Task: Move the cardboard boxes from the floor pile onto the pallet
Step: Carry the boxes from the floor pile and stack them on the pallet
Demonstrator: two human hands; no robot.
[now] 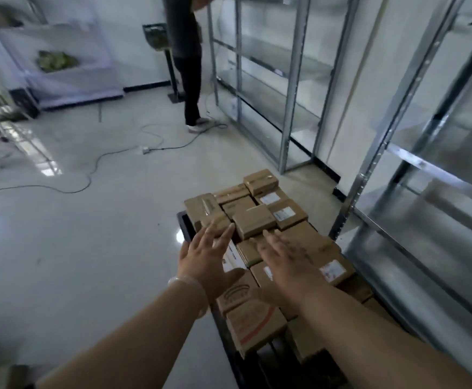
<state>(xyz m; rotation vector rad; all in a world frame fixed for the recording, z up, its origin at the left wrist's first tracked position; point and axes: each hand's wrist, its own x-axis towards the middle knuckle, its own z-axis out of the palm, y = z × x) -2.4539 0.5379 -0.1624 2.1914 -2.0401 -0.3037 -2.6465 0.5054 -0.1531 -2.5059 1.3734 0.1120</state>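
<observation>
Small brown cardboard boxes, flat-sided and rectangular, some with white paper labels, lie packed edge to edge in an uneven layer on a black slatted pallet on the floor. One nearer box carries a red printed stripe. The left hand and right hand reach out over the middle of the stack, palms down, fingers straight and spread, gripping nothing; motion blur hides whether they touch the cardboard. A clear, glossy band circles the left wrist. Bare galvanized steel shelving with perforated uprights stands just beside the pallet. A thin cable snakes across the pale polished floor, and another person in dark trousers stands well beyond.
</observation>
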